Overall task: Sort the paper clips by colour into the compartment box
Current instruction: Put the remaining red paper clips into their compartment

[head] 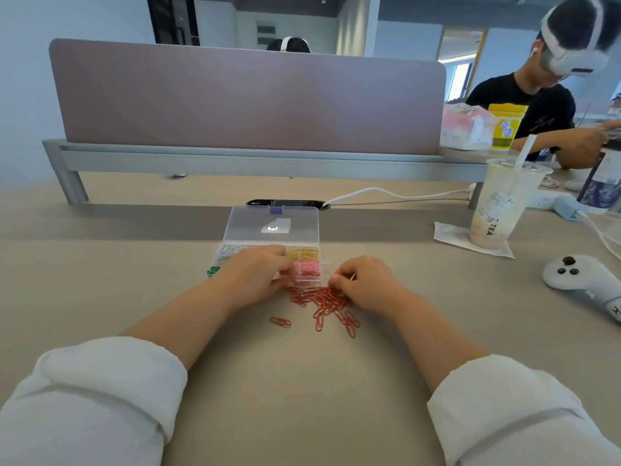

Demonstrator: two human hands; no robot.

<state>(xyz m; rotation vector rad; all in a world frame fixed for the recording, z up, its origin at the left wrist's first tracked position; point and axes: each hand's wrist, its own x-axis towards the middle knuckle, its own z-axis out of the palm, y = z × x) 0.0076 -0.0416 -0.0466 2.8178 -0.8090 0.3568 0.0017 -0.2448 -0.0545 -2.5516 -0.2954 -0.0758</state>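
Note:
A clear compartment box (268, 245) stands open on the table, lid tilted back. White clips (228, 252), yellow clips (304, 254), pink clips (307, 266) with some red ones, and green clips (213, 270) lie in separate compartments. A heap of red paper clips (324, 302) lies on the table just in front of the box. My left hand (258, 275) rests over the box's near middle, fingers curled at the heap's left edge; what it holds is hidden. My right hand (363, 282) pinches at the heap's right edge, fingers closed on clips.
A milk tea cup (500, 206) on a napkin stands at the right, and a white controller (581, 280) lies nearer. A cable (386, 193) and a black phone (285, 203) lie behind the box. A mauve divider (248, 99) closes the back; another person sits at far right.

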